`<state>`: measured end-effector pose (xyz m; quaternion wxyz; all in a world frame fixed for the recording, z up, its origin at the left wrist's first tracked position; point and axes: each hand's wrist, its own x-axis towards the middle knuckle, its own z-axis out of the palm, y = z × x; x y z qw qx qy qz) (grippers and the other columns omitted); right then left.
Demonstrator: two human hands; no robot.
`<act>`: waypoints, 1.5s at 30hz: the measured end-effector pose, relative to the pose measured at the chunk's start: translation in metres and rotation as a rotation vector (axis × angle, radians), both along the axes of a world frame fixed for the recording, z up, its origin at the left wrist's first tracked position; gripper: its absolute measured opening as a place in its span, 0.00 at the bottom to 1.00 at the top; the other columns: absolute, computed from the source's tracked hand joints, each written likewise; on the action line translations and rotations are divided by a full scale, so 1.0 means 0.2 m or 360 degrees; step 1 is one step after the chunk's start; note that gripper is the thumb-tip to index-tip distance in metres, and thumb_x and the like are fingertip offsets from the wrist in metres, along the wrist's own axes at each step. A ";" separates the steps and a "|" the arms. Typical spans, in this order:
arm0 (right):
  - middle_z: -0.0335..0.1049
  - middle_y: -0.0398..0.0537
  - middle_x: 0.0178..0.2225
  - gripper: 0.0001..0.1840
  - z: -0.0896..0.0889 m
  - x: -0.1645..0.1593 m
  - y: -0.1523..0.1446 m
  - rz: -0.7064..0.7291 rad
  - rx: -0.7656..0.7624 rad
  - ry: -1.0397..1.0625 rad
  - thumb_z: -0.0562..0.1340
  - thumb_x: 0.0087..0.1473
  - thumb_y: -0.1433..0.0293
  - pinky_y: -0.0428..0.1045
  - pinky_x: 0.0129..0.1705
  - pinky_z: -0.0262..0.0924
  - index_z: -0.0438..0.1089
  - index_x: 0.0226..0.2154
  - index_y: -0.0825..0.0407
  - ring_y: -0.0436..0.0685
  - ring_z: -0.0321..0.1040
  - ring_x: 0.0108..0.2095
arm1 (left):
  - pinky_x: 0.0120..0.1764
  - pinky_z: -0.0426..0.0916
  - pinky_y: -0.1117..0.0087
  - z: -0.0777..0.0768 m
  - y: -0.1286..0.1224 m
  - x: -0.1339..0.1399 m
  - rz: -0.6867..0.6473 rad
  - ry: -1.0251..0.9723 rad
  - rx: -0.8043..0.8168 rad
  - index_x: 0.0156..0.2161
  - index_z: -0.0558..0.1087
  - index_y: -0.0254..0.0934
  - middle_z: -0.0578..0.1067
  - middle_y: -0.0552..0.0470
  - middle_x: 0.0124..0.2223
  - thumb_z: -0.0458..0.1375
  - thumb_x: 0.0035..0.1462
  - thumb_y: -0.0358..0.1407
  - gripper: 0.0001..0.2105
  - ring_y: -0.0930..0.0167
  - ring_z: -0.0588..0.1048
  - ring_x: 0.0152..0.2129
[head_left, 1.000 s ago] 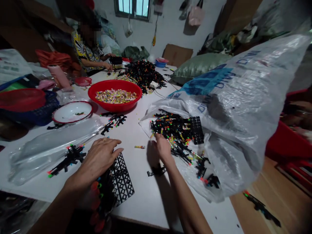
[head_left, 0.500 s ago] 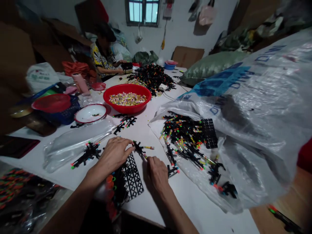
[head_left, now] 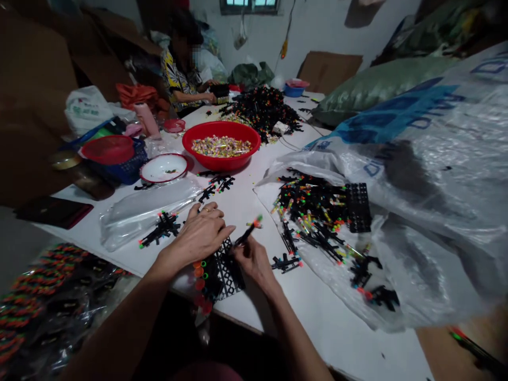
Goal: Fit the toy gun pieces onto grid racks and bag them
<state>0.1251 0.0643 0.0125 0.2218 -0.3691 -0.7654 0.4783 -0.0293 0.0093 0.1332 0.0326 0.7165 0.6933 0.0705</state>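
My right hand (head_left: 254,259) is closed on a small black toy gun (head_left: 246,234), its green and orange tip pointing up and away. Beneath both hands lies a black lattice plate (head_left: 229,278) near the table's front edge, with orange and green round pieces (head_left: 199,283) along its left side. My left hand (head_left: 202,230), with a ring on one finger, rests over the plate's far end, thumb stretched out and fingers apart. Several toy guns (head_left: 162,228) lie left of that hand, and another toy gun (head_left: 286,263) lies right of my right hand.
A red basin (head_left: 222,165) holds small colourful pieces. More toy guns (head_left: 313,203) spill from a large white plastic sack (head_left: 436,222) on the right. A white dish (head_left: 163,169) and clear bags (head_left: 146,214) lie left. Across the table, another person (head_left: 182,79) works beside a black heap (head_left: 262,111).
My right hand has lifted the toy gun from the table and tilted it upward over the plate. My left hand has shifted slightly. The head view has tipped downward and to the left.
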 end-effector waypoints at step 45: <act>0.70 0.50 0.34 0.14 0.06 0.02 0.09 -0.0167 0.0288 -0.0683 0.55 0.54 0.74 0.48 0.35 0.59 0.65 0.44 0.55 0.55 0.68 0.32 | 0.58 0.46 0.48 0.02 -0.02 0.00 0.0045 0.0003 0.0290 0.45 0.72 0.37 0.69 0.44 0.54 0.48 0.61 0.45 0.17 0.59 0.60 0.56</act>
